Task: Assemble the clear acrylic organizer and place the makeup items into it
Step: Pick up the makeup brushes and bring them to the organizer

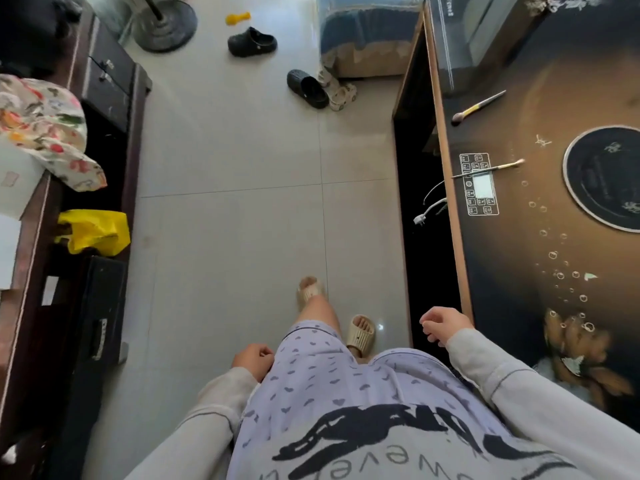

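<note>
Person's L hand point(251, 360) at 6 o'clock and R hand point(441, 325) at 5 o'clock, by the dark table point(502, 251), hang empty w/ fingers loosely curled, two makeup brushes point(479, 107) lying loose at 2-3 o'clock, possible clear organizer point(446, 46) at 1 o'clock, nothing stowed, so task prob barely begun.

Premises: private home, bedroom or living area. Evidence: tiled floor point(235, 150) with loose clogs point(252, 42), fan base point(164, 26), bed point(363, 32) under blue frilled cover, dark wooden cabinet point(110, 74), table point(502, 237) with inset cooker plate point(609, 178)
</note>
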Tool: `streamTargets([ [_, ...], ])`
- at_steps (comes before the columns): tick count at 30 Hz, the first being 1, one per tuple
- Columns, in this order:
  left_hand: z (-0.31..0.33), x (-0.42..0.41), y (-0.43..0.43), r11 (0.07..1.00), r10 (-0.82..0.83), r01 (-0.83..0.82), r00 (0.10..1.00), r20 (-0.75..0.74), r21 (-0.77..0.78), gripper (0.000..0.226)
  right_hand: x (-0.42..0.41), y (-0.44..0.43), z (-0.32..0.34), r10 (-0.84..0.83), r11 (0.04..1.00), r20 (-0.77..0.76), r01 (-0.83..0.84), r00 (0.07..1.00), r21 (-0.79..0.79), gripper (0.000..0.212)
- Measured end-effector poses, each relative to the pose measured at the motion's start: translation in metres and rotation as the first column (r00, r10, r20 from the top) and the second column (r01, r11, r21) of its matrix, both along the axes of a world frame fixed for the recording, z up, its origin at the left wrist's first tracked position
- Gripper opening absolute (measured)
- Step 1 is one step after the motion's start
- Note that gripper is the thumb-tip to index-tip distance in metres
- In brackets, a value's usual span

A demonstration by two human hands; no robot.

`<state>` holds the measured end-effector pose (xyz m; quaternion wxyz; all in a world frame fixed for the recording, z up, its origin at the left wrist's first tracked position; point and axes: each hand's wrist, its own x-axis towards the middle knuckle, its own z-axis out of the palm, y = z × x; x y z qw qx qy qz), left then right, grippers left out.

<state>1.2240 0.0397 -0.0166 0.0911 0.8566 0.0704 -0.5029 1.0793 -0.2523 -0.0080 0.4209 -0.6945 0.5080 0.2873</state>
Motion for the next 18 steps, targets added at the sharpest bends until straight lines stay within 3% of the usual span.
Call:
streamTargets([
  [6, -0.007, 0.088, -0.064, 0.988, -0.139, 0.136, 0.989, -0.042, -0.073, 0.014, 0.026, -0.026, -0.006, -0.150, 0.989, -0.082, 0.149, 0.985, -0.014, 0.016],
  [11, -0.003, 0.187, -0.132, 0.950, -0.294, 0.288, 0.955, -0.034, -0.121, 0.021, 0.049, -0.036, -0.006, -0.401, 0.916, -0.121, 0.401, 0.908, -0.029, 0.018],
  [18, 0.015, 0.293, -0.225, 0.900, -0.397, 0.401, 0.916, 0.056, -0.174, 0.036, 0.102, -0.030, 0.005, -0.517, 0.854, -0.139, 0.519, 0.845, -0.021, 0.021],
])
